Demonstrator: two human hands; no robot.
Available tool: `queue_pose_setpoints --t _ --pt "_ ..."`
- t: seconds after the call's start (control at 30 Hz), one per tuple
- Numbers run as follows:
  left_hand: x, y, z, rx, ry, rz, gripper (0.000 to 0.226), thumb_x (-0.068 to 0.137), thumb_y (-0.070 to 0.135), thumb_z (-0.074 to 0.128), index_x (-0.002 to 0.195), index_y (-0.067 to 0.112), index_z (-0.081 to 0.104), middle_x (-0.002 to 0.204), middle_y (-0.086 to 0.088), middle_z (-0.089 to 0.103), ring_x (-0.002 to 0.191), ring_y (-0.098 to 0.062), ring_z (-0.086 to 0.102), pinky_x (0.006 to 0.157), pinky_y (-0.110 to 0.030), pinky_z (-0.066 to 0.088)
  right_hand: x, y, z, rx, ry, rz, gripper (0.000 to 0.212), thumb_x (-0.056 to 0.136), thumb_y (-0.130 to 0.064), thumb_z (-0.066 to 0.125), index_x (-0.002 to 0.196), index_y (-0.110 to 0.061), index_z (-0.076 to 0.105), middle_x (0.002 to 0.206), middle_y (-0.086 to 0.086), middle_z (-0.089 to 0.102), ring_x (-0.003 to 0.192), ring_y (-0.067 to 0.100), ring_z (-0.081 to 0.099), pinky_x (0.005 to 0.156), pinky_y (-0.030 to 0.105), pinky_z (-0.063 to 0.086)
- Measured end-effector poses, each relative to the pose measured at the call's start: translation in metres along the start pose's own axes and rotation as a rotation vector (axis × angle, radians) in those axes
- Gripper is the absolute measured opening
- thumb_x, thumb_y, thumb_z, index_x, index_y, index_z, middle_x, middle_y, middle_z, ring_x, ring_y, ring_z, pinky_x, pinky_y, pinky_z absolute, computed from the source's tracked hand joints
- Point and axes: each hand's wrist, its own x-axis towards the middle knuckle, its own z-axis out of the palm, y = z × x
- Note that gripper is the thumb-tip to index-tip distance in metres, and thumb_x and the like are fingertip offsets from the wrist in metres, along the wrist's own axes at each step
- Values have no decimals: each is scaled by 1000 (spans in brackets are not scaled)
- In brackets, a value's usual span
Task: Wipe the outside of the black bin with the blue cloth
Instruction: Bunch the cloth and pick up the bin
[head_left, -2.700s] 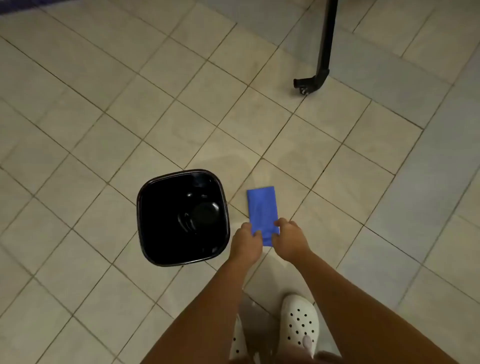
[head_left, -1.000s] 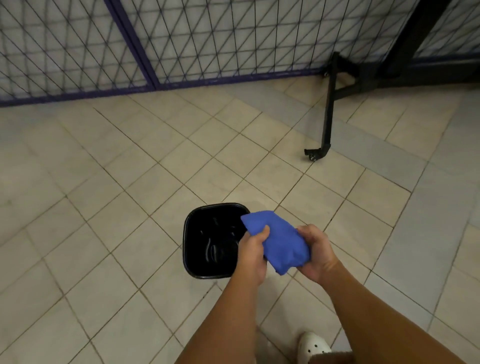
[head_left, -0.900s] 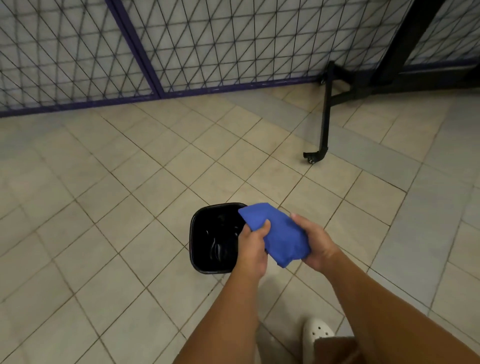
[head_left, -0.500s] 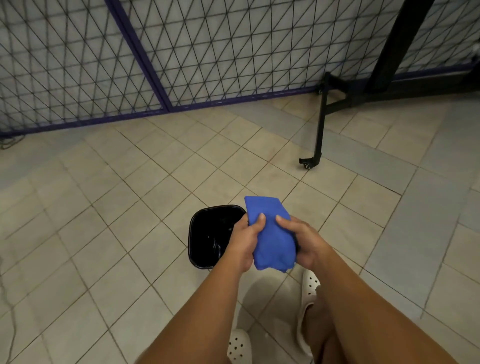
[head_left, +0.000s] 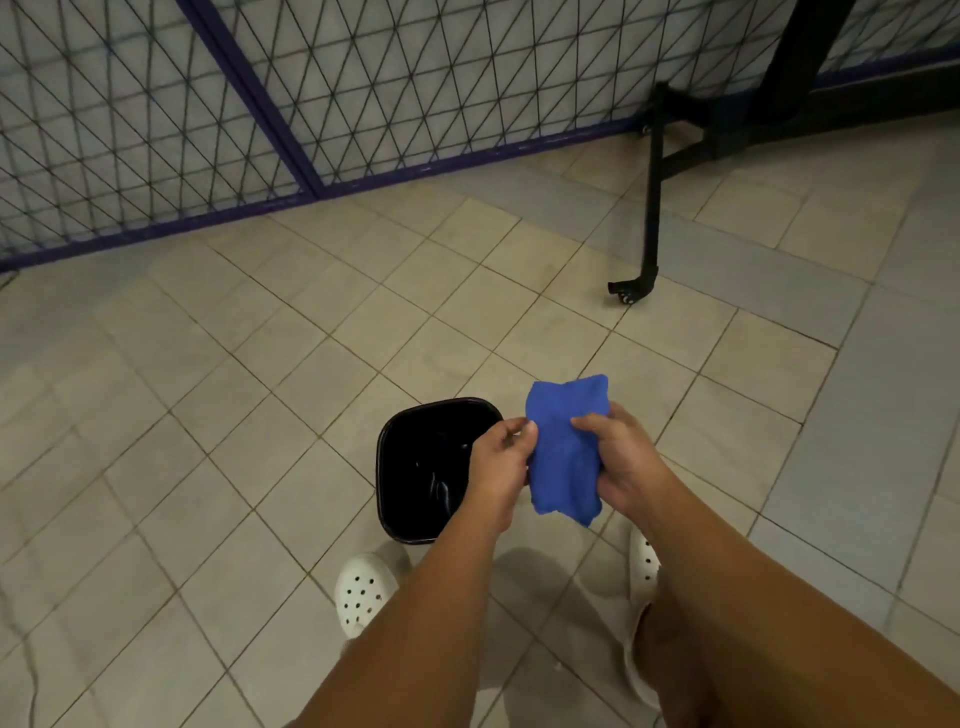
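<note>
**Cloth in both hands, bin at 9 o'clock**

Both hands held the blue cloth (head_left: 563, 452) above the tiled floor (head_left: 208, 467) — the left hand (head_left: 496, 462) pinched its left edge between thumb and fingers, and the right hand (head_left: 621, 462) curled round its right side. The cloth hung bunched, its long axis running from 12 to 6 o'clock, touching nothing but the hands. The black bin (head_left: 441, 401) stood upright on the floor at 9 o'clock from the cloth, mouth up. Its right rim was hidden behind the left hand, the nearer of the 2. From this high view the bin's outer walls were almost wholly out of sight. The wipe, not yet begun, would likely need the cloth lowered and carried left to a side wall. Inside the bin only glints showed — no contents could be made out.
</note>
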Motion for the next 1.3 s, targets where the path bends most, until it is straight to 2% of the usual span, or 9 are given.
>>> queue_pose_setpoints --t 0.07,0.2,0.27,0.4,0.5,0.8,1.1,1.2,1.3 --pt "14 -10 0 28 40 -13 19 96 23 63 106 7 68 104 -15 73 99 -31 71 87 -46 58 15 7 2 -28 63 27 33 87 1 50 119 -7 48 114 16 60 97 33 63 81 47 54" --pt "40 -25 2 250 174 28 15 97 17 59 105 8 68 98 -9 71 91 -24 67 84 -38 55 41 13 1 -86 111 55 38 88 3 44 122 -12 46 116 14 58 103 33 59 89 51 50" --pt "52 -30 3 462 264 32 25 96 17 59 119 8 62 110 -10 65 97 -23 62 86 -32 50 49 13 1 -91 124 68 40 89 5 41 124 -12 47 115 13 59 103 32 59 87 48 50" --pt "74 -41 8 691 330 -99 59 97 33 58 145 6 36 143 -19 40 129 -37 46 105 -45 42 62 13 -1 -98 95 56 36 96 -5 41 131 -13 44 119 11 59 107 29 58 90 48 48" --pt "83 -47 11 718 253 -211 65 101 38 48 152 4 24 150 -21 38 134 -39 44 105 -44 40 64 12 -2 -158 56 44 32 100 -14 38 132 -14 43 112 6 60 102 23 60 85 42 49" --pt "93 -58 5 856 110 -281 47 107 24 33 146 -2 30 139 -26 49 126 -40 50 95 -40 44 69 11 -16 -294 160 44 26 95 -7 39 112 -22 52 102 3 61 100 25 58 89 44 48" --pt "77 -40 -26 970 228 -217 35 101 7 38 133 -6 39 125 -25 56 114 -39 57 86 -37 46 64 12 -14 -440 141 109 39 95 -4 34 129 -18 48 113 9 57 92 21 57 79 37 45" --pt "71 -29 -52 826 330 -185 32 102 8 38 132 -4 39 118 -27 57 108 -40 59 80 -39 47 62 17 -8 -527 131 119 46 95 -3 32 136 -19 43 126 10 53 106 28 54 89 43 45" --pt "58 -21 -76 605 356 -154 31 103 16 38 132 6 45 115 -19 59 110 -36 58 96 -46 48 57 20 -2 -586 142 110 52 95 -3 32 142 -24 37 133 8 50 111 30 51 89 43 44"
